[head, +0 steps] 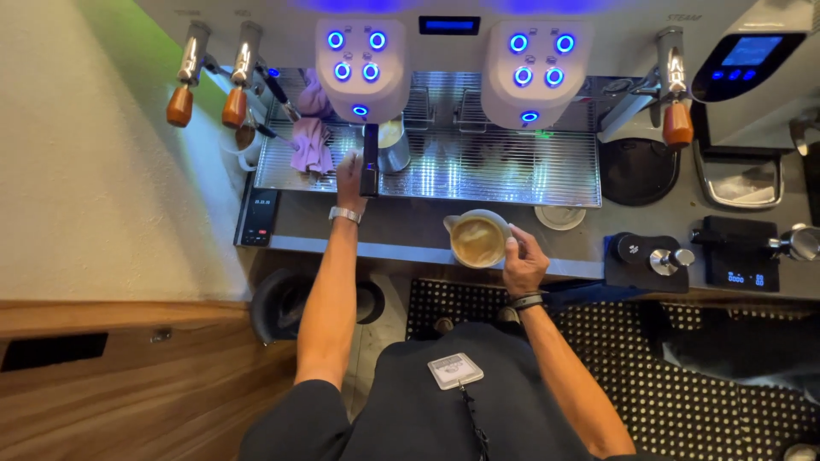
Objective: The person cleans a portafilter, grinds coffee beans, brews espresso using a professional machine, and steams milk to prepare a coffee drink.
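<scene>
Two hands: left hand [349,175] closed round portafilter handle [370,160], right hand [523,260] gripping milk pitcher [477,239].

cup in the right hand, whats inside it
The cup, held at its rim by the right hand, is filled nearly to the brim with light brown, foamy coffee. The foam covers everything beneath it, so the bottom cannot be seen.

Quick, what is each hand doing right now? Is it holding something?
Left hand: closed around the black portafilter handle at the espresso machine.
Right hand: closed on the cup of coffee, holding it over the counter.
</scene>
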